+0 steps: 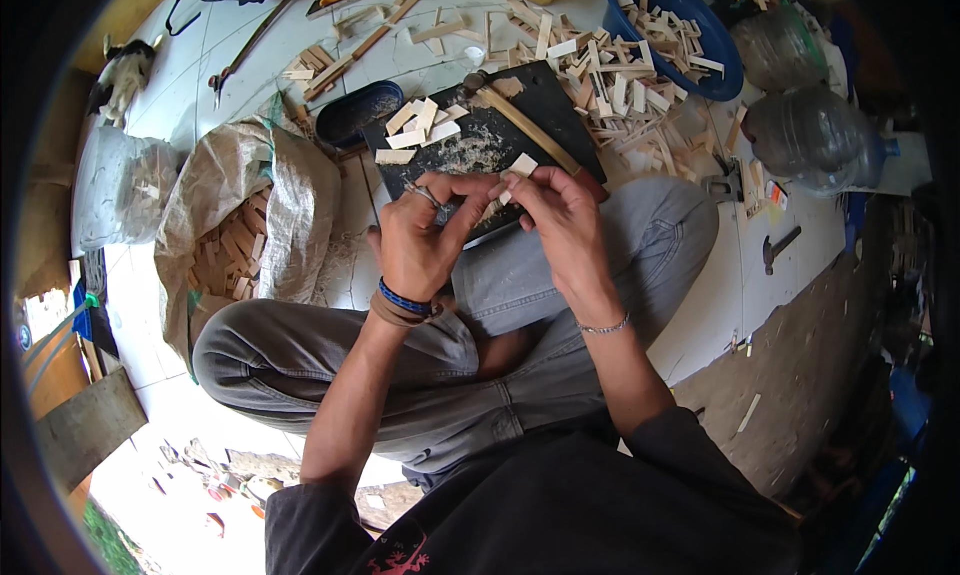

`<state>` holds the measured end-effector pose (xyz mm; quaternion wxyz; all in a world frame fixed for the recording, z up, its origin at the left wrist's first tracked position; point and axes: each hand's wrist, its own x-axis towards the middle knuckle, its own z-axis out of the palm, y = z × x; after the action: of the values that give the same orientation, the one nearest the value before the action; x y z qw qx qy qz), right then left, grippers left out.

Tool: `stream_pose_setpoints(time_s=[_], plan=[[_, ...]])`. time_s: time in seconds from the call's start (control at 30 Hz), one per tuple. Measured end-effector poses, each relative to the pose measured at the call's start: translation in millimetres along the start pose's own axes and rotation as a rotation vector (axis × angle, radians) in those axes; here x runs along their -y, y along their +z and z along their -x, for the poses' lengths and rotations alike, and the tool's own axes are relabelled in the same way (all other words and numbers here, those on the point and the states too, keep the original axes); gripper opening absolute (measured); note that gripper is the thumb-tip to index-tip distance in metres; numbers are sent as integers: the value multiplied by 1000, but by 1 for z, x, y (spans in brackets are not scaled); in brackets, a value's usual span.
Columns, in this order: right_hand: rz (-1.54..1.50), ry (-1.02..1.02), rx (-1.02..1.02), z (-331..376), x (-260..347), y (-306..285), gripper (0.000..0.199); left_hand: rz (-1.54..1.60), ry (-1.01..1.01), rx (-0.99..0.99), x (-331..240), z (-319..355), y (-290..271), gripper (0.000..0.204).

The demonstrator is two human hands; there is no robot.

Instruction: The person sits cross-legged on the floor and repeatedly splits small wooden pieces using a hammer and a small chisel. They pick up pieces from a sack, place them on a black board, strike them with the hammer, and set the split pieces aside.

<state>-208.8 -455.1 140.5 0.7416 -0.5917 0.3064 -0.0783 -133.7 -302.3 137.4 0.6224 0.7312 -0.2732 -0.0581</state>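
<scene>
Between the fingertips of both hands is a small pale wood piece (523, 164), held over the near edge of a dark board (550, 100). My left hand (425, 230) pinches at it from the left, with something metallic, perhaps a ring, at its fingers. My right hand (565, 220) has thumb and fingers closed on the same piece; its lower part is hidden by the fingers. A few cut wood pieces (425, 120) and sawdust lie on the board's left part. Across the board rests a hammer (530, 130) with a wooden handle.
Left stands an open woven sack (290, 200) of wood pieces, near a blue oval tray (350, 115). Beyond the board, loose wood strips (610, 75) spread toward a blue basin (725, 85). Large plastic bottles (815, 140) and a small hammer (780, 250) are right. A cat (125, 75) lies far left.
</scene>
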Motion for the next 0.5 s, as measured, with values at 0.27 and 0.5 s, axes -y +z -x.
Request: stream_pose_setpoints(time_s=[0.27, 0.5], plan=[[-12, 21, 32, -2, -3, -4, 18, 15, -42, -13, 2, 1, 1, 13], [4, 15, 16, -3, -4, -4, 18, -19, -49, -9, 1, 1, 1, 13]])
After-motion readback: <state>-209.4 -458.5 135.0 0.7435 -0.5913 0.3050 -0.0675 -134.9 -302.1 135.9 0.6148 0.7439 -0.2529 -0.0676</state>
